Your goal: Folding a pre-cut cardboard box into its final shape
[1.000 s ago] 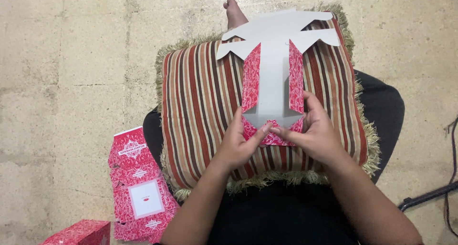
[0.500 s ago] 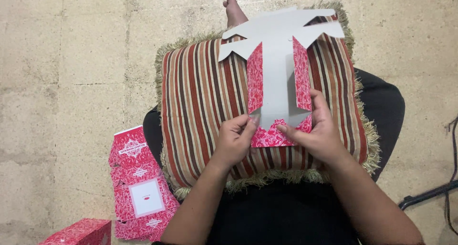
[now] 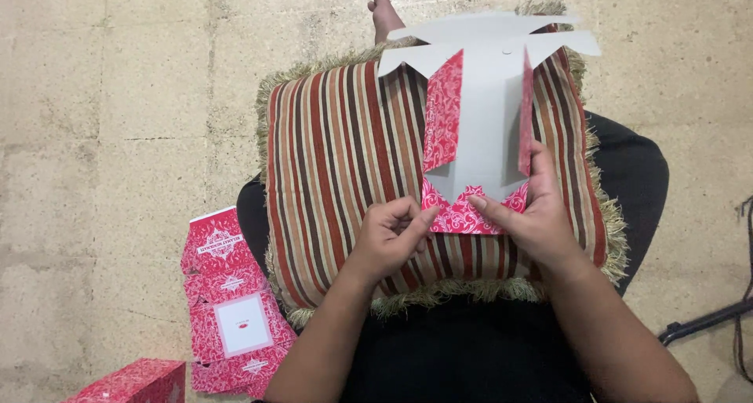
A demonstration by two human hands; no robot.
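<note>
Head view: both hands' fingers (image 3: 423, 215) pinch a glossy red-patterned cardboard box blank (image 3: 482, 128) on a striped, fringed cushion (image 3: 345, 152).

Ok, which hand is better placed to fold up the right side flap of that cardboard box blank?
Probably the right hand: it already rests against the right side flap of the box blank, while the left hand pinches the bottom flap's left corner, farther away.
</note>
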